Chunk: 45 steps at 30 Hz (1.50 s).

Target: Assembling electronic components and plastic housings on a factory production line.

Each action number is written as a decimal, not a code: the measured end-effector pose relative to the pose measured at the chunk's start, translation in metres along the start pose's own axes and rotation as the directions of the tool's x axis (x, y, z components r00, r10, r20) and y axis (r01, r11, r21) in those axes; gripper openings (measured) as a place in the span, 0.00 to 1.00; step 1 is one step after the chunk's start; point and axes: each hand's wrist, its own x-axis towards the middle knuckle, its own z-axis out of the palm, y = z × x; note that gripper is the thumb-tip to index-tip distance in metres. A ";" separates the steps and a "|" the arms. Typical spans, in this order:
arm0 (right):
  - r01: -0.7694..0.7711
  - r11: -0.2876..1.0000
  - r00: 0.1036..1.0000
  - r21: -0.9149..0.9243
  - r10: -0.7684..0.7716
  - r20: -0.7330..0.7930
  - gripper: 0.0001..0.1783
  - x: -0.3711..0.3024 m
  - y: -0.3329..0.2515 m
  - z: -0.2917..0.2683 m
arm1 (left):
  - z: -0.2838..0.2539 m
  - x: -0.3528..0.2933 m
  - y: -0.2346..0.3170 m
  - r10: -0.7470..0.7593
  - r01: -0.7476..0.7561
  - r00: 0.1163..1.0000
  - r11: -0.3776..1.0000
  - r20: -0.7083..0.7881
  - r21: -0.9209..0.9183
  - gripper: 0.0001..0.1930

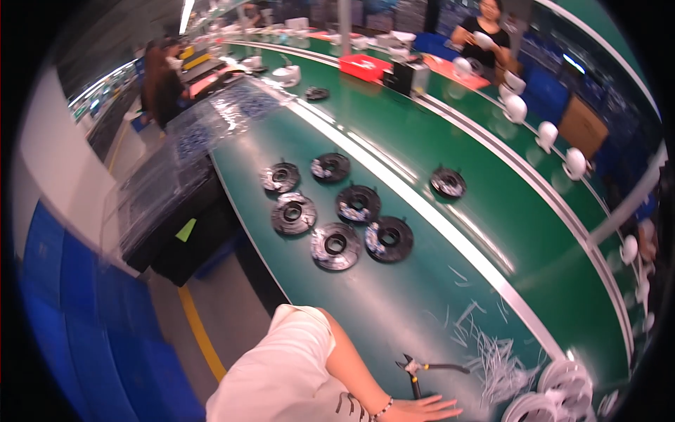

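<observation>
My left hand [423, 408] rests low on the green work surface, palm down with its fingers spread. A dark beaded bracelet [383, 406] circles the wrist, and nothing shows in the grip. Just beyond the fingers lie diagonal cutters [415, 367] with black and yellow handles, jaws apart. A heap of thin pale plastic strips [499, 366] is scattered to the right of them. Farther up the table, several black round parts [335, 244] with wires or film on top lie flat in a loose group. My right hand is out of view.
White round parts [562, 383] are piled at the lower right. Past a pale rail runs a green conveyor [506, 204] carrying another black round part [448, 182]. White units [515, 109] line its far side, near a red tray [364, 67] and a co-worker [485, 35]. Blue bins [91, 309] stand left.
</observation>
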 end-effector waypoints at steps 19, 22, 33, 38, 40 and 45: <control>-0.334 0.794 0.822 0.507 0.509 -0.255 0.24 -0.214 0.043 -0.082 | -0.185 0.094 -0.132 0.075 0.217 0.847 0.855 -0.527 0.470 0.19; -0.108 0.886 0.536 0.451 0.434 -0.724 0.14 -0.199 0.000 -0.151 | -0.263 0.071 -0.281 -0.177 0.550 0.792 0.622 -0.584 0.557 0.16; 0.508 0.729 0.602 0.459 0.080 -0.794 0.10 -0.144 -0.176 -0.343 | -0.323 0.020 -0.460 -0.670 0.945 0.301 0.113 -0.679 0.307 0.27; 0.303 0.798 0.689 0.521 0.194 -0.698 0.21 -0.113 -0.177 -0.362 | -0.333 0.022 -0.489 -0.805 0.888 0.216 0.397 -0.552 -0.232 0.29; 0.227 0.798 0.737 0.558 0.234 -0.635 0.21 -0.106 -0.173 -0.364 | -0.311 0.046 -0.437 -0.822 0.838 0.231 0.440 -0.520 -0.323 0.27; 0.344 0.727 0.682 0.595 0.242 -0.690 0.14 -0.098 -0.183 -0.361 | -0.340 0.027 -0.424 -0.705 0.656 0.427 0.673 -0.567 -0.343 0.14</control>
